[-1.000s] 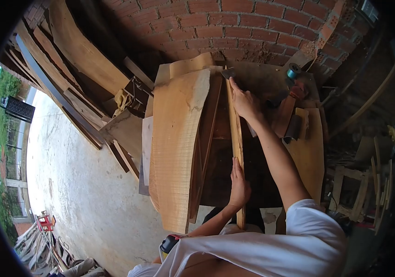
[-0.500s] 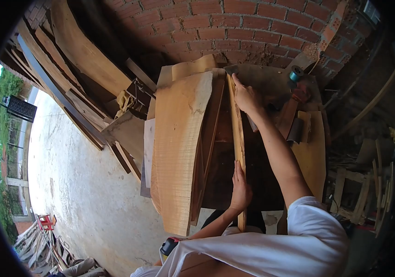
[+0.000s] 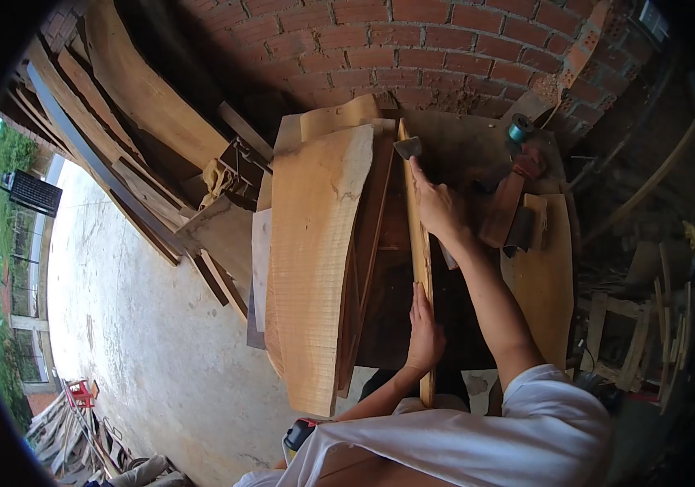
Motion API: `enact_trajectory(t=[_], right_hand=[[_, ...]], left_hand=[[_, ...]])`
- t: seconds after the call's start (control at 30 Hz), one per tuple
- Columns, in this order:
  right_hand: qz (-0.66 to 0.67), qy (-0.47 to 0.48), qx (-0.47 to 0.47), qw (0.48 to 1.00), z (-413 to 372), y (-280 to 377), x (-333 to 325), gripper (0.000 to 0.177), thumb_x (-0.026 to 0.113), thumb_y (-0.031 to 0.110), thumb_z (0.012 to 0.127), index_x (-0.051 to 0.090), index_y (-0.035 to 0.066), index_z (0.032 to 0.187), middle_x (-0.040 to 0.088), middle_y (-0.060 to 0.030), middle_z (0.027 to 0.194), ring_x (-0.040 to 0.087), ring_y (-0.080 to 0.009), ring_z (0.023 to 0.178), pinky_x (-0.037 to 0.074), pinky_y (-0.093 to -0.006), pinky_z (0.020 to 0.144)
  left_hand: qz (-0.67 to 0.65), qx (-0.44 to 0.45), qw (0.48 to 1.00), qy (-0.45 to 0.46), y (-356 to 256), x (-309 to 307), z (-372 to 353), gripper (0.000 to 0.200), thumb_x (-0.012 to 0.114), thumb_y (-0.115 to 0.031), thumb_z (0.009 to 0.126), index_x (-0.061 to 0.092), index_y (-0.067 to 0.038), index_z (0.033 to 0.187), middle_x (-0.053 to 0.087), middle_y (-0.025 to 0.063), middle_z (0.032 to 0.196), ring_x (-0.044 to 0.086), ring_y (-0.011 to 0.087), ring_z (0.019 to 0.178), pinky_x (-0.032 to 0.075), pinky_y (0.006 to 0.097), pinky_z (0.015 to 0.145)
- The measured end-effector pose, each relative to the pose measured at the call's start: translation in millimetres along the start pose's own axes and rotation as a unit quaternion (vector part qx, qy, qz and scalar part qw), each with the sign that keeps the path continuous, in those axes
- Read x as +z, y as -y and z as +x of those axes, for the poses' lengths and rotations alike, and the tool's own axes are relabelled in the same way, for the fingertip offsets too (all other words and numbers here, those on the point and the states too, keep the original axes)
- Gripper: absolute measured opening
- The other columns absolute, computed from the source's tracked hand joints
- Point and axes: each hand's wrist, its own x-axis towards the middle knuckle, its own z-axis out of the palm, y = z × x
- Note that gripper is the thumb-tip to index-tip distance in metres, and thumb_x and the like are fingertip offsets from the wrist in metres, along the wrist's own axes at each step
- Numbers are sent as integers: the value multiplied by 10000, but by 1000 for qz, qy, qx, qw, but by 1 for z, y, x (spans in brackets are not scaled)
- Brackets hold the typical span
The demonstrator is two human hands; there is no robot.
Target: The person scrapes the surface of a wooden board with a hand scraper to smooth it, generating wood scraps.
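A long narrow wooden board (image 3: 418,243) stands on edge, running from the far side of the workbench towards my body. My left hand (image 3: 425,334) grips its near part, fingers stretched along the side; the thumb is hidden. In my right hand (image 3: 443,211) is a scraper (image 3: 407,148) with a wide, flat, dark metal blade, which rests at the board's far part. The index finger points along the tool towards the blade, and the end of its handle shows below the wrist. Just left of the board lies a stack of wide planks (image 3: 315,260).
Right on the bench are a blue spool (image 3: 520,128), a red-and-brown tool (image 3: 518,183) and a yellowish plank (image 3: 542,280). A brick wall (image 3: 445,49) rises behind. Long boards (image 3: 148,97) lean at the left. Wood scraps (image 3: 632,341) fill the right side.
My right hand has drawn the scraper a short way along the board towards my body. My left hand stays at the same place on the board.
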Motion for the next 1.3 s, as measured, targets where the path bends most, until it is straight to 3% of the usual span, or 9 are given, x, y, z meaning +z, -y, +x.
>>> enact_trajectory(t=[0.17,0.3,0.37,0.57,0.73,0.8,0.93,1.13,1.3], right_hand=[[19,2,40,999,69,-1,-1,700,475,116,869,258,211,1528,695,-243,887,691,-409,841,555,-512,773],[3,43,44,998,16,9,-15,700,474,119,866,261,210,1527,692,-249,897,689,-411,860,551,-509,787],[-3,10,23,1000,-4,5,-4,529,410,239,984,313,257,1504,675,-264,820,677,-433,801,544,-527,739],[6,-1,41,999,59,4,-2,690,470,116,869,273,226,1522,694,-250,865,693,-417,833,554,-534,761],[-32,70,41,996,1,13,-19,676,462,111,877,276,221,1517,691,-259,898,693,-409,864,551,-521,785],[-17,20,27,999,20,4,-9,574,419,208,969,270,276,1520,682,-259,852,680,-427,816,545,-535,734],[-18,-7,33,999,63,6,-2,599,412,181,955,252,279,1525,685,-258,860,680,-431,826,544,-529,757],[-17,31,32,999,4,8,-11,598,406,168,952,263,279,1521,689,-254,884,683,-426,843,546,-524,774],[-2,-8,35,999,70,0,-1,532,385,253,990,293,261,1514,686,-259,876,685,-423,836,548,-526,768]], left_hand=[[-12,-13,1000,6,-3,0,-3,897,456,146,732,5,62,1504,84,344,1539,182,509,1407,201,498,1169],[-8,-13,1000,11,0,0,-1,895,450,146,730,4,64,1502,79,344,1540,171,505,1412,200,494,1170],[-4,-6,1000,4,0,1,1,892,448,145,732,4,65,1502,79,343,1540,168,504,1413,201,493,1170],[-13,-14,1000,5,0,0,-2,895,448,145,732,2,63,1503,80,343,1540,165,502,1416,205,501,1165],[1,-11,1000,7,0,1,-1,908,457,145,726,-5,64,1503,81,342,1540,178,501,1411,214,501,1162],[-4,-11,1000,6,-2,1,-2,910,458,145,724,-6,64,1503,81,342,1540,178,500,1411,214,501,1162],[5,-5,1000,7,0,1,-1,916,461,148,719,-5,64,1504,82,341,1540,184,499,1410,214,501,1162],[10,10,1000,-5,1,3,-1,909,455,151,723,1,61,1505,81,334,1545,189,500,1408,216,497,1162],[12,-2,1000,3,2,2,-3,914,448,144,730,-21,49,1509,83,321,1549,201,502,1397,220,487,1161]])
